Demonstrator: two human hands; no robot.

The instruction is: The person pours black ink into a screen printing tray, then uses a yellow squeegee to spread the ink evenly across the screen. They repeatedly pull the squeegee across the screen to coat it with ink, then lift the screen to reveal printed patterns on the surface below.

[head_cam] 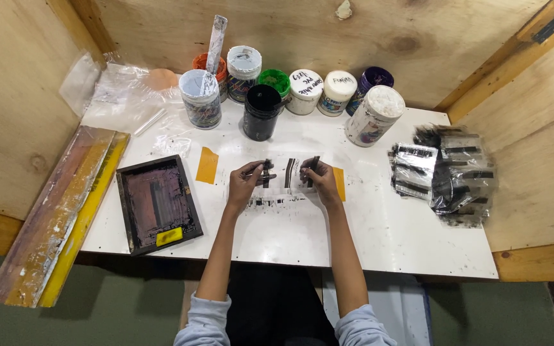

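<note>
On the white counter [379, 237], the left hand [245, 182] and right hand [318, 179] each pinch one edge of a clear printed sheet [288, 174], before eight ink jars [262, 112] and one framed screen [157, 203].

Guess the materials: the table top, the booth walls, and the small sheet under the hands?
Table top: looks like white laminate or painted board, smooth, slightly glossy, ink-smudged. Booth walls: bare plywood, with grain and knots showing. Small sheet at the left hand and right hand: probably clear plastic film, since the table shows through it.
</note>
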